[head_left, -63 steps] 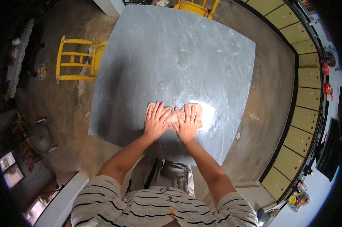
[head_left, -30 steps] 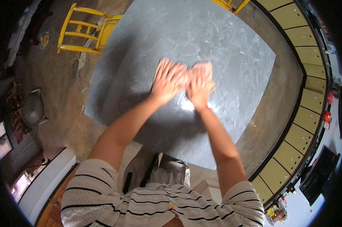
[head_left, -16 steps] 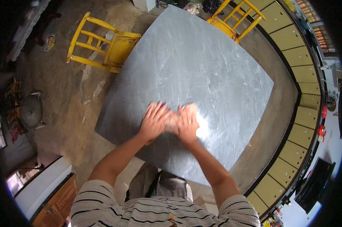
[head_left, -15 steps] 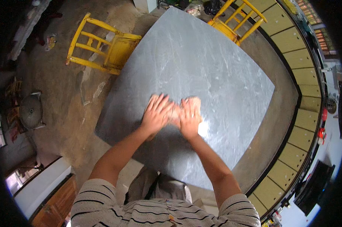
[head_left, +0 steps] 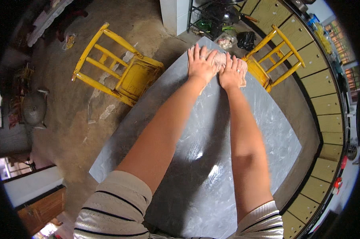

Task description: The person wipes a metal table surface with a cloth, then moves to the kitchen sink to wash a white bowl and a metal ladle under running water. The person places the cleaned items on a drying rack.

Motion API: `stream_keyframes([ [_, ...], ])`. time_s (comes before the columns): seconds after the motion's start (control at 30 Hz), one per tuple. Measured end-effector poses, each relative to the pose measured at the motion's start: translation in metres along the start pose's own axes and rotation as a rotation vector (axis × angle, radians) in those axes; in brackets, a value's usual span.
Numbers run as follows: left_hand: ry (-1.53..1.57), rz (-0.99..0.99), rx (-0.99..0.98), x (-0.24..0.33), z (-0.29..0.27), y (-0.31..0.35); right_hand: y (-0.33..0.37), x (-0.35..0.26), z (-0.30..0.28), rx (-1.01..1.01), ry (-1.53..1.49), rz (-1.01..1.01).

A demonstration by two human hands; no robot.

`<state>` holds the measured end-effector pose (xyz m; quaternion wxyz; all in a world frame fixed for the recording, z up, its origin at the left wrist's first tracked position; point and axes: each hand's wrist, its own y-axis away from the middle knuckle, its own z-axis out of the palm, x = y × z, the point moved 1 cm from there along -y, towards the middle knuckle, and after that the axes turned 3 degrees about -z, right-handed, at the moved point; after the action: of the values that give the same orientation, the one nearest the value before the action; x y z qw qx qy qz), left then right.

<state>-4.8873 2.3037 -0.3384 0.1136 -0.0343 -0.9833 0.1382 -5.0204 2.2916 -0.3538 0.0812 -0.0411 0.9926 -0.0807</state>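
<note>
A pale, flattened lump of dough (head_left: 221,61) lies near the far edge of a grey metal-topped table (head_left: 267,135). My left hand (head_left: 201,65) presses flat on the dough's left part, fingers spread. My right hand (head_left: 230,73) presses on its right part, fingers together. Both arms are stretched far forward across the table. Most of the dough is hidden under my palms.
A yellow wooden chair (head_left: 120,67) stands left of the table on the concrete floor. A second yellow chair (head_left: 273,53) stands at the far right corner. A wire rack with pans (head_left: 211,16) is behind the table. Yellow cabinet doors (head_left: 327,119) line the right side.
Both hands have pushed the dough from the middle of the table out to its far edge, arms now fully extended. The view has tilted forward with them.
</note>
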Motion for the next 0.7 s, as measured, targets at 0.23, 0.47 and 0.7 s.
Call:
stream_keyframes([
  [0.23,0.251,0.083,0.038,-0.051,-0.064,0.152,0.146,-0.052,-0.026,0.070,-0.029,-0.344],
  [0.47,0.293,0.044,-0.078,-0.129,-0.186,0.405,0.399,-0.195,-0.077,-0.162,-0.196,-0.373],
  [0.7,0.218,0.005,-0.280,-0.198,-0.244,0.546,0.550,-0.293,-0.093,-0.231,-0.225,-0.377],
])
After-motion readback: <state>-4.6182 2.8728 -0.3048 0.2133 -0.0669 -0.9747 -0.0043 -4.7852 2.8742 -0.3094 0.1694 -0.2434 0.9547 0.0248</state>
